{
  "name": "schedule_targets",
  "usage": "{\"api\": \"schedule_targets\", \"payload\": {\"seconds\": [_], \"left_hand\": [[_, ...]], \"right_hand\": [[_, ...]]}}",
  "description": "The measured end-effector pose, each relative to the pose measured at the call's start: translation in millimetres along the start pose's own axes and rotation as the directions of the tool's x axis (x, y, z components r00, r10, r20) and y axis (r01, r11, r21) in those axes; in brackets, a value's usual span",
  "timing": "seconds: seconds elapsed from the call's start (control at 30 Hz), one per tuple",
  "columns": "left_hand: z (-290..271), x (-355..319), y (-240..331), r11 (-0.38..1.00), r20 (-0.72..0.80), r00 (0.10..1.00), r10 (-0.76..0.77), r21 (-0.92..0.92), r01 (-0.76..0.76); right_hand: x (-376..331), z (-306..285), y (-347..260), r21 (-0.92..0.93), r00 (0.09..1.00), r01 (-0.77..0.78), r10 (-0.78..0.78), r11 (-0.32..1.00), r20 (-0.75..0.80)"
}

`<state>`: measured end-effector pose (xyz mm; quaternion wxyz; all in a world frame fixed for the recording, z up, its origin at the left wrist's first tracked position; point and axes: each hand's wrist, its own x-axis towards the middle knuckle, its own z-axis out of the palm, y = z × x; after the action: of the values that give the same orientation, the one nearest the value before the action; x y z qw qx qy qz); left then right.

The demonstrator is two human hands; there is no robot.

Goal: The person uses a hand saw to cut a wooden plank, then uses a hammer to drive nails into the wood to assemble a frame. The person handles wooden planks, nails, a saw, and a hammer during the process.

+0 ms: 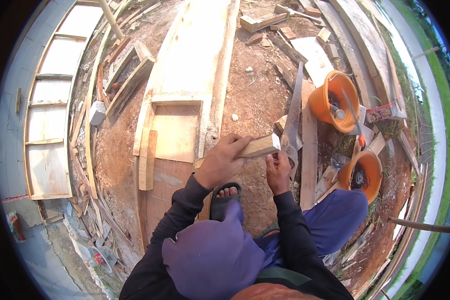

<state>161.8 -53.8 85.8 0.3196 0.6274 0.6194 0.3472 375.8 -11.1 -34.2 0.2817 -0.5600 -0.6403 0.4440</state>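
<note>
L hand (220, 162) w/ fingers wrapped round a wood block (252, 148), held low over the dirt in front of a sandalled foot (226, 195). R hand (278, 170) fingers closed on saw (291, 122) handle, blade pointing away, at block's end. Two orange buckets (335, 100) to the right.

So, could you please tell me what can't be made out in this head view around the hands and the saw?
- Saw handle: hidden inside the right hand.
- Saw teeth: too small to see.
- Near end of the wooden block: covered by the left hand.
- Contents of the two orange buckets: dark and unclear.
</note>
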Motion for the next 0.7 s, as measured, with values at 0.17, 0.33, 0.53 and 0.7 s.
{"api": "schedule_targets", "payload": {"seconds": [0.17,0.33,0.53,0.7], "left_hand": [[23,-6,8,0.979,0.103,0.988,0.111,0.158,-0.126],[23,-5,20,0.972,0.080,0.992,0.094,0.209,-0.109],[33,-6,6,0.925,0.084,0.993,0.081,0.365,-0.106],[40,-21,-9,0.879,0.090,0.993,0.073,0.464,-0.107]], "right_hand": [[-3,-13,-5,0.636,0.990,-0.126,0.135,0.761,0.034],[-25,-36,-33,0.735,0.980,-0.177,0.184,0.654,0.072],[-25,-45,-38,0.589,0.990,-0.090,0.138,0.803,-0.038],[-27,-61,-65,0.379,0.990,0.063,-0.009,0.923,-0.142]]}}
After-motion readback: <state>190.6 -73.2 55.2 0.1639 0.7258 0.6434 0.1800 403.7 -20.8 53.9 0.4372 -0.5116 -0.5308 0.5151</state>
